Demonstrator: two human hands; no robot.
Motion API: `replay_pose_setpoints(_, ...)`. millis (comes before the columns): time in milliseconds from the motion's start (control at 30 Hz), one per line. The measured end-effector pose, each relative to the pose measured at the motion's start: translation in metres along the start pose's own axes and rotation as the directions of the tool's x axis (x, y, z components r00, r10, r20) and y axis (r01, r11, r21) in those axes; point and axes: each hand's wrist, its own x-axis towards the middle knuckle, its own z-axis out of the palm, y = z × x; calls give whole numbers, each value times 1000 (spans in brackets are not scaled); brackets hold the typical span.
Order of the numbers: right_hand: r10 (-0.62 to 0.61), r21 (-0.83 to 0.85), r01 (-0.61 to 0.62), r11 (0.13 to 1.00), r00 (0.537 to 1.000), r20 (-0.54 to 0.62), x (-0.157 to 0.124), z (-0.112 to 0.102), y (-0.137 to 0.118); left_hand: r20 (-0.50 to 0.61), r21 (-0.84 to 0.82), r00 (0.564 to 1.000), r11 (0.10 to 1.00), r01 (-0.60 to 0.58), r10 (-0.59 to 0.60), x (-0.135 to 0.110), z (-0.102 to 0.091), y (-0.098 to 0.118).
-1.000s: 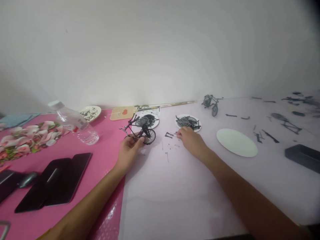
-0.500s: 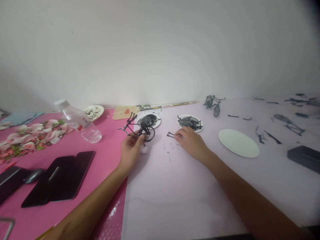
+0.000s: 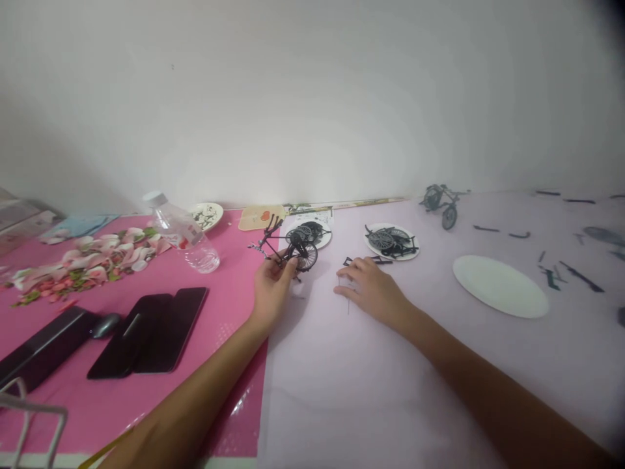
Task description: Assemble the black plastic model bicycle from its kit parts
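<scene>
My left hand (image 3: 273, 290) is closed on a small black model bicycle (image 3: 289, 250), holding it upright just above the table. My right hand (image 3: 372, 289) rests palm down on the pale sheet (image 3: 371, 391), fingers curled over tiny black pins and parts; what they pinch is too small to make out. A black bracket piece (image 3: 347, 261) lies just beyond its fingertips. Two small white plates (image 3: 390, 241) (image 3: 325, 240) with black wheels and frame parts stand behind the hands.
An empty white plate (image 3: 500, 286) lies to the right, with loose black parts (image 3: 566, 273) and a finished model bicycle (image 3: 442, 198) beyond. On the pink cloth at left are a plastic bottle (image 3: 183, 231), a black tablet case (image 3: 151, 332), a mouse (image 3: 103, 324) and flowers (image 3: 88, 257).
My right hand has slid left and nearer across the sheet, over the small pins. My left hand keeps the model bicycle. The camera has turned left.
</scene>
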Motion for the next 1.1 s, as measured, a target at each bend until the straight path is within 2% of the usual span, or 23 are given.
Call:
replay_pose_setpoints(233, 25, 44, -23, 999, 999, -40, 0, -4, 6, -24, -31, 1000, 999, 8, -9, 6, -4, -4)
replay_pose_setpoints(333, 65, 131, -60, 990, 997, -31, 0, -10, 13, -18, -38, 1000, 999, 13, -14, 7, -5, -5)
replay_pose_setpoints(500, 32, 359, -78, 930, 991, 133, -4, -26, 17, -23, -28, 1000, 1000, 9, -10, 5, -4, -4)
replay_pose_setpoints(600, -23, 406, -69, 911, 976, 216, -6, -30, 13, -10, -25, 1000, 999, 21, -21, 4, -3, -3)
replay_pose_setpoints(767, -66, 315, -9, 949, 972, 225, -7, -31, 3, -1, 3, 1000, 1000, 29, -29, 2, -2, 0)
replay_pose_setpoints(900, -66, 181, 23, 983, 969, 239, -9, -29, -4, 4, 10, 999, 999, 38, -38, 0, -1, 3)
replay_pose_setpoints(1100, -77, 74, 62, 995, 973, 218, -13, -28, -9, -10, 12, 999, 999, 49, -49, 1, -2, 0)
